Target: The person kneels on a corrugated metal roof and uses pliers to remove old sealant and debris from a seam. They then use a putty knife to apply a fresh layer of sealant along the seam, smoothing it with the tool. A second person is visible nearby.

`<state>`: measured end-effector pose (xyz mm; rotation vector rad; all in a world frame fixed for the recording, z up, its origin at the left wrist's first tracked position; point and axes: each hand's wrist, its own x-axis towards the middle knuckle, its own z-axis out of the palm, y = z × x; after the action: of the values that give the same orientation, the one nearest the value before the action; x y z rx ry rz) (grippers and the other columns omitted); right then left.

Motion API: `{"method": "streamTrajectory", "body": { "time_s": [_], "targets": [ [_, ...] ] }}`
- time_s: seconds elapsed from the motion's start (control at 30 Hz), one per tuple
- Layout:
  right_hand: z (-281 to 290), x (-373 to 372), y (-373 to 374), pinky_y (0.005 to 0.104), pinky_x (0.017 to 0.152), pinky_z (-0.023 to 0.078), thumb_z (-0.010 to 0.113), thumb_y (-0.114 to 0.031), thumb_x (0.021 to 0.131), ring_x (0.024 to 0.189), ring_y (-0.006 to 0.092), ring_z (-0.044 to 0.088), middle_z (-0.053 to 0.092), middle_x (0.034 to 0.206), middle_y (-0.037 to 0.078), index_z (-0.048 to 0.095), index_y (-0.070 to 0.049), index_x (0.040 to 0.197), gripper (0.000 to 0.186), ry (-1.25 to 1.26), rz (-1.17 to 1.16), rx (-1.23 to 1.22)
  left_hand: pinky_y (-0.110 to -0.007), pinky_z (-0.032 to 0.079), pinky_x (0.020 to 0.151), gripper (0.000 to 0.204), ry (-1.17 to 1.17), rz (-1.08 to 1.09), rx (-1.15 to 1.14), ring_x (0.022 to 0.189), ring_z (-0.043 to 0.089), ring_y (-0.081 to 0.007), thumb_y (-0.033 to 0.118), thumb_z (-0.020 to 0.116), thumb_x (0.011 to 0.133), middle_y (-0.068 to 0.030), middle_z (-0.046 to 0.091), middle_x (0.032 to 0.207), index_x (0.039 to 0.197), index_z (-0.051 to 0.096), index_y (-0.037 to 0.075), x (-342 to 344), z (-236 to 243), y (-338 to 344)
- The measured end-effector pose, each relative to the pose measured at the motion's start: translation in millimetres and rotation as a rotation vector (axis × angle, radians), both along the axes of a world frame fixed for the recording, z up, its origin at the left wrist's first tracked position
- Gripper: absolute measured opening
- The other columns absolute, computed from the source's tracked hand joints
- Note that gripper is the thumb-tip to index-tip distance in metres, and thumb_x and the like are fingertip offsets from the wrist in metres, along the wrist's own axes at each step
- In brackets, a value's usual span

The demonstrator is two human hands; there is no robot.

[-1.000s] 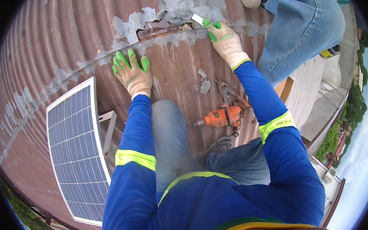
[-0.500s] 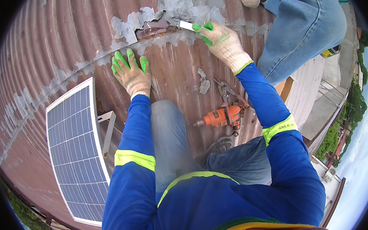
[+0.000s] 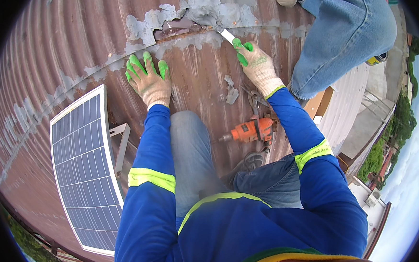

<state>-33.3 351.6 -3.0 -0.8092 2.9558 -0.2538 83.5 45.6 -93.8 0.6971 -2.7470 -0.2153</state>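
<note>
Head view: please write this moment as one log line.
left hand: spread on brown roof; right hand: gripping flat blade; orange drill: on roof

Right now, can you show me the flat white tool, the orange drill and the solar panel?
Flat white tool point(image 3: 227, 35): head view, on its bare white part.
Orange drill point(image 3: 246, 130): head view, on its body.
Solar panel point(image 3: 84, 170): head view, mid-face, on its blue cells.

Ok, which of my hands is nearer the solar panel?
Your left. The left hand lies spread on the roof, right of the solar panel near its top corner; the right hand is farther off to the right, holding a flat pale tool.
</note>
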Motion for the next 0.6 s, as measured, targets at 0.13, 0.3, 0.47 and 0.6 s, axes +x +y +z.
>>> {"method": "streamTrajectory", "body": {
  "time_s": [0.13, 0.3, 0.47, 0.6],
  "targets": [
    [21, -4, 1, 0.0474, 0.075, 0.06, 0.065, -0.018, 0.101, 0.093, 0.0339, 0.071, 0.065, 0.109, 0.009, 0.067, -0.029, 0.139, 0.039, 0.0, -0.044, 0.017, -0.063, 0.025, 0.128, 0.064, -0.01, 0.002, -0.02, 0.157, 0.032, -0.0494, 0.052, 0.062, 0.104, -0.0269, 0.036, 0.17, 0.157, 0.056, 0.017, 1, 0, 0],
    [33, -25, -28, 0.0461, 0.077, 0.061, 0.065, -0.018, 0.101, 0.096, 0.0322, 0.072, 0.066, 0.111, 0.008, 0.07, -0.028, 0.135, 0.037, 0.068, 0.009, -0.009, -0.063, 0.024, 0.129, 0.063, -0.01, -0.006, -0.019, 0.158, 0.032, -0.0486, 0.052, 0.06, 0.105, -0.0271, 0.035, 0.171, 0.157, 0.056, 0.017, 0, 1, 1],
    [26, -39, -19, 0.0457, 0.074, 0.062, 0.063, -0.019, 0.104, 0.095, 0.0314, 0.073, 0.067, 0.111, 0.007, 0.064, -0.03, 0.141, 0.038, 0.141, 0.094, 0.196, -0.062, 0.024, 0.129, 0.062, 0.0, -0.008, -0.003, 0.158, 0.031, -0.0477, 0.052, 0.06, 0.105, -0.0248, 0.033, 0.172, 0.157, 0.056, 0.019, 1, 2, 1],
    [16, -19, 1, 0.0466, 0.074, 0.061, 0.066, -0.02, 0.102, 0.092, 0.0329, 0.073, 0.066, 0.113, 0.009, 0.065, -0.032, 0.142, 0.042, 0.041, -0.006, 0.153, -0.061, 0.024, 0.129, 0.062, -0.054, 0.01, -0.007, 0.158, 0.031, -0.0479, 0.052, 0.059, 0.105, -0.025, 0.031, 0.174, 0.158, 0.055, 0.019, 0, 2, 1]
  ]
}}
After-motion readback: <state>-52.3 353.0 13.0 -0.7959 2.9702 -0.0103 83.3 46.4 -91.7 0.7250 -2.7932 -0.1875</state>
